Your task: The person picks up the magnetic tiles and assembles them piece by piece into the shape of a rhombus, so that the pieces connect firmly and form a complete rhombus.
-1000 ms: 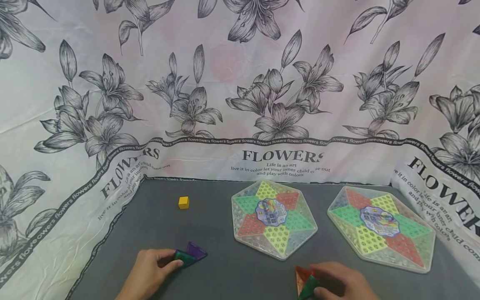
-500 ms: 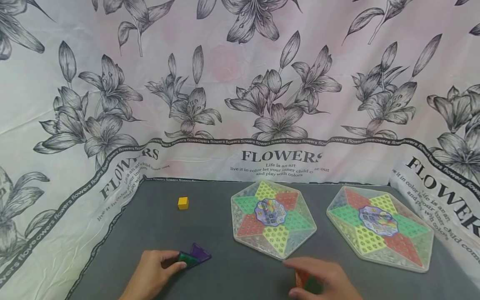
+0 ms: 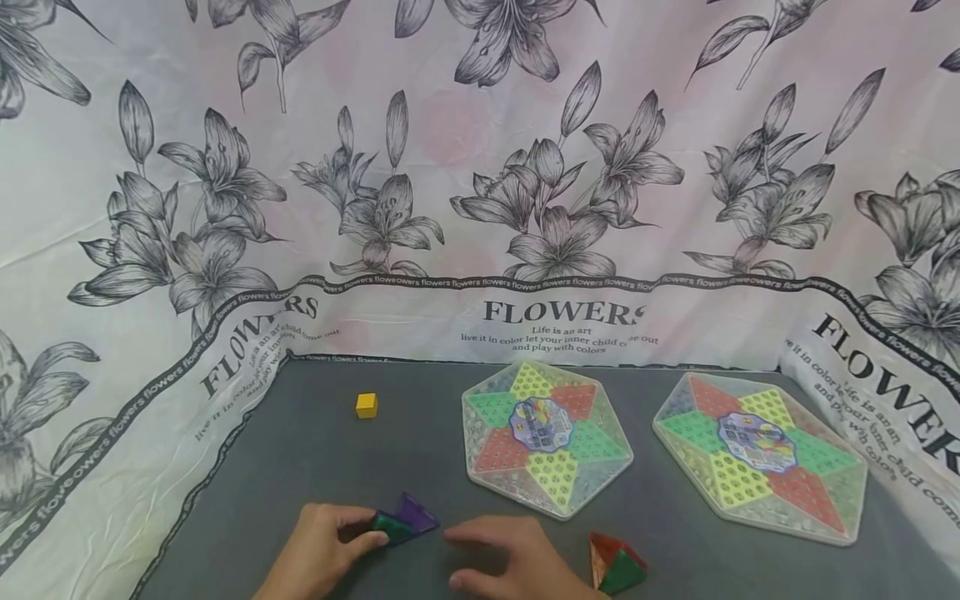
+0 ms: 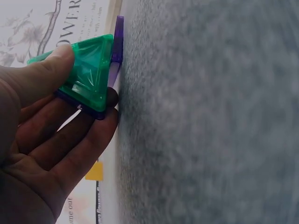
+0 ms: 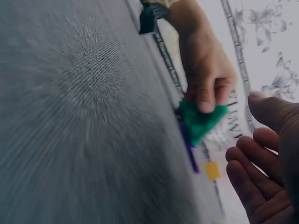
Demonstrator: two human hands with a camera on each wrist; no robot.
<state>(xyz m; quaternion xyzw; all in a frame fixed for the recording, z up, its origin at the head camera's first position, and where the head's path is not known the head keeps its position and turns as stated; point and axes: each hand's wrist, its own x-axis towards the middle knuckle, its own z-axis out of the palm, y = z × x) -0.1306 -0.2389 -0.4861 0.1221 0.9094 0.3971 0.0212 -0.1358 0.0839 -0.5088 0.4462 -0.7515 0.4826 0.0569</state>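
My left hand (image 3: pixel 352 537) pinches a green triangular tile (image 3: pixel 388 527) joined to a purple one (image 3: pixel 416 512), low on the grey mat. In the left wrist view the thumb presses the green tile (image 4: pixel 88 74), and the purple tile (image 4: pixel 118 42) stands behind it. My right hand (image 3: pixel 480 554) hovers open just right of those tiles, holding nothing. A red and green tile pyramid (image 3: pixel 615 565) stands alone on the mat to its right. The right wrist view shows the left hand (image 5: pixel 205 79) on the green tile (image 5: pixel 201 119), with my right fingers (image 5: pixel 261 186) spread nearby.
Two clear hexagonal checkers boards (image 3: pixel 547 433) (image 3: pixel 761 454) lie on the mat (image 3: pixel 315 458) at centre and right. A yellow cube (image 3: pixel 366 405) sits at the back left. Floral cloth (image 3: pixel 480 167) walls in the back and both sides.
My right hand let go of the red and green pyramid and moved left toward the left hand. The left hand slid its green and purple tiles a little to the right.
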